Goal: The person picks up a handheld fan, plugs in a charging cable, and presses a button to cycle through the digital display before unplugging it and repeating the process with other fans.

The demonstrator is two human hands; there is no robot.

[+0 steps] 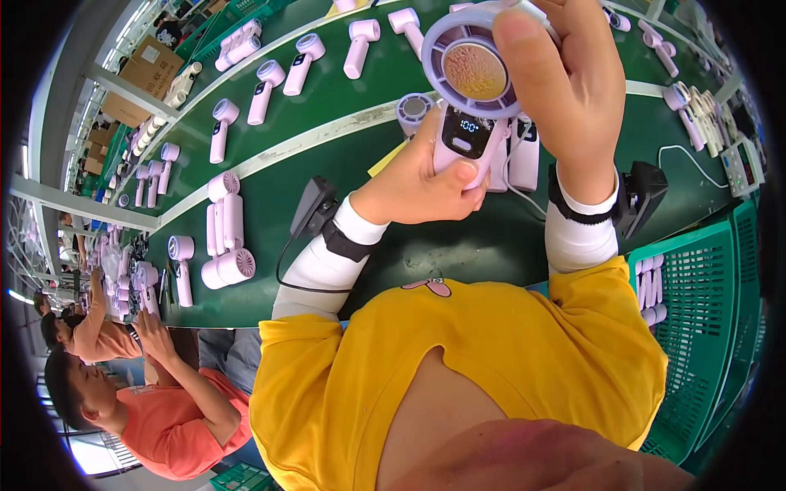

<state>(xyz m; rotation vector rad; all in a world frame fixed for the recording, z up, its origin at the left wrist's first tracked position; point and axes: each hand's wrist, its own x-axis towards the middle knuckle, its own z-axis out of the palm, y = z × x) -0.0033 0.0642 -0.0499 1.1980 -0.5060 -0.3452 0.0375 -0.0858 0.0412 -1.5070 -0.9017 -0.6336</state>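
Note:
A pale lilac handheld fan (479,72) is held up in front of me, its round head toward me and the small dark screen on its handle lit. My left hand (413,182) is wrapped round the handle, thumb below the screen. My right hand (573,90) grips the rim of the head, with the thumb in front and the other fingers partly hidden at the upper edge. Behind my left hand a second fan (415,108) shows its round head. Another fan handle (524,159) is partly covered, and a white cable (512,176) runs beside it.
Several fans stand along the green bench (327,139), split by a pale rail (303,143). A cluster of fans (225,233) lies at left. Green baskets (696,344) sit at right, below a small meter box (743,168). Co-workers (164,417) sit at left.

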